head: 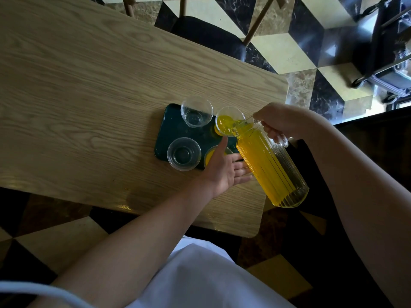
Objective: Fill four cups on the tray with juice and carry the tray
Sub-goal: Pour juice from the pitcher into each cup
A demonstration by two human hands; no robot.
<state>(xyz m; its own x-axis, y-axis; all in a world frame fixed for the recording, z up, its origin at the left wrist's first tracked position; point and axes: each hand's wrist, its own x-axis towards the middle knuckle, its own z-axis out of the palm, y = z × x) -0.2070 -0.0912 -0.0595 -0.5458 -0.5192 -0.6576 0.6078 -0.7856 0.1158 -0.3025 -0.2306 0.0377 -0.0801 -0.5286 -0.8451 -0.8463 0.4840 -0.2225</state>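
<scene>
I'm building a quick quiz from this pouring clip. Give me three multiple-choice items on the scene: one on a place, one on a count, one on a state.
1. Where does the tray sit?
A. On the wooden table
B. On the chair
C. On the floor

2. How many cups on the tray are empty?
A. None
B. Two
C. Four

3. How is the pitcher held?
A. Upright on the table
B. Lying flat on the tray
C. Tilted, spout into a cup

Answers:
1 A, the dark green tray rests on the table.
2 B, the far left cup and the near left cup are clear, the other two show juice.
3 C, the right hand grips its handle, tipping juice into the far right cup, with the left hand open beside it.
</scene>
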